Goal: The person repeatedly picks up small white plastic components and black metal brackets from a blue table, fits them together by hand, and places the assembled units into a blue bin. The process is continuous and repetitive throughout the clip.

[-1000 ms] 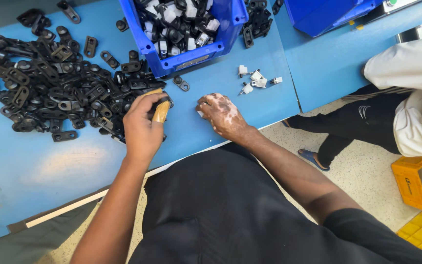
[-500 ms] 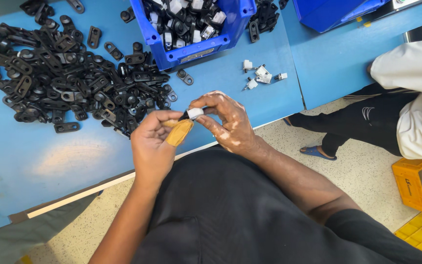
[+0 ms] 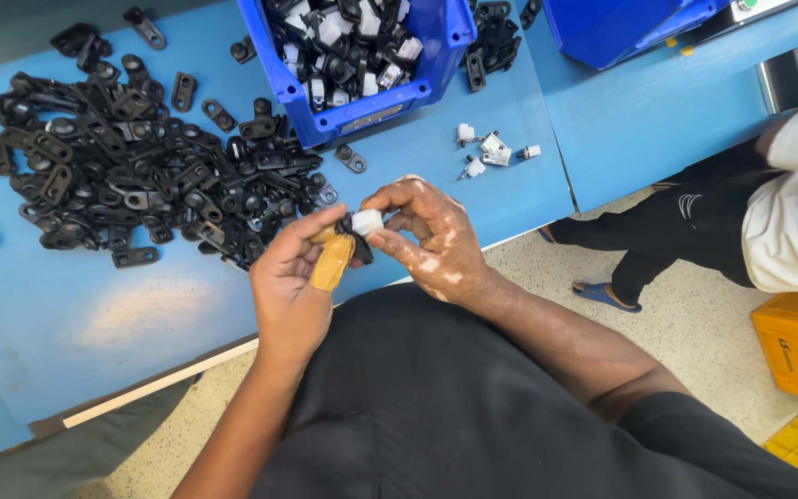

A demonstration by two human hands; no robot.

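The surface (image 3: 66, 323) is bright blue, as is the bin (image 3: 436, 37). The heaped clips (image 3: 131, 176) are black, the loose small pieces (image 3: 491, 148) white. A yellow crate (image 3: 796, 346) stands on speckled beige floor (image 3: 695, 323).

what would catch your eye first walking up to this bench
The big heap of black plastic clips spread over the left of the blue table stands out first. At the middle, the left hand and right hand meet over a small black and white part. A blue bin of mixed black and white pieces sits at the top, with a few loose white pieces to its right.
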